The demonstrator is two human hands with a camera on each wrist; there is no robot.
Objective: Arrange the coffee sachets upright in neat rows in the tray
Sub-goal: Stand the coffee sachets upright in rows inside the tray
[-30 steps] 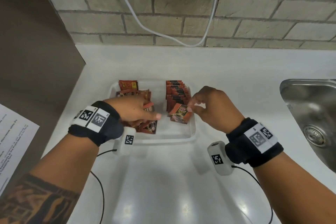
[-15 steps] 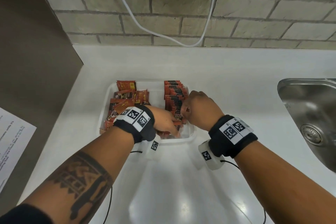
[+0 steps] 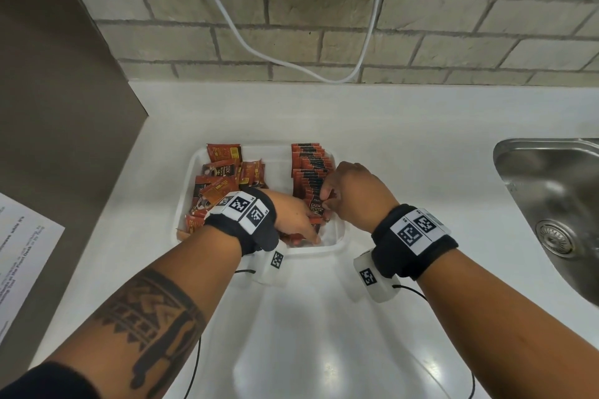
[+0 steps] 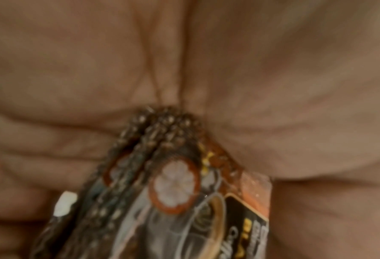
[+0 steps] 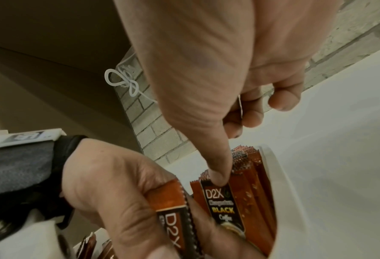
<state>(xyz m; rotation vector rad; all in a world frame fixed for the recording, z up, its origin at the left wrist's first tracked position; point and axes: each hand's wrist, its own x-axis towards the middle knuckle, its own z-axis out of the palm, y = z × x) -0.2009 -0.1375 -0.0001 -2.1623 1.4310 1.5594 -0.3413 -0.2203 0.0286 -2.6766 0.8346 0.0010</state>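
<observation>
A white plastic tray (image 3: 341,238) sits on the counter. Loose red and black coffee sachets (image 3: 227,178) lie jumbled in its left half. An upright row of sachets (image 3: 309,168) stands along its right side. My left hand (image 3: 308,233) reaches across to the tray's near right part and grips a small bundle of sachets (image 4: 173,184), which also shows in the right wrist view (image 5: 173,206). My right hand (image 3: 327,197) is at the near end of the row. Its thumb presses the top of the front sachet (image 5: 222,205), and its fingers (image 5: 250,115) curl over the row behind.
A steel sink (image 3: 551,197) is set into the counter at the right. A printed sheet (image 3: 22,253) lies at the far left, beside a brown panel (image 3: 64,74). A white cable (image 3: 291,65) hangs on the brick wall behind. Bare white counter (image 3: 324,350) lies in front of the tray.
My left hand has moved from the tray's left side to its near right part, with sachets in it. My right hand has come down onto the near end of the upright row.
</observation>
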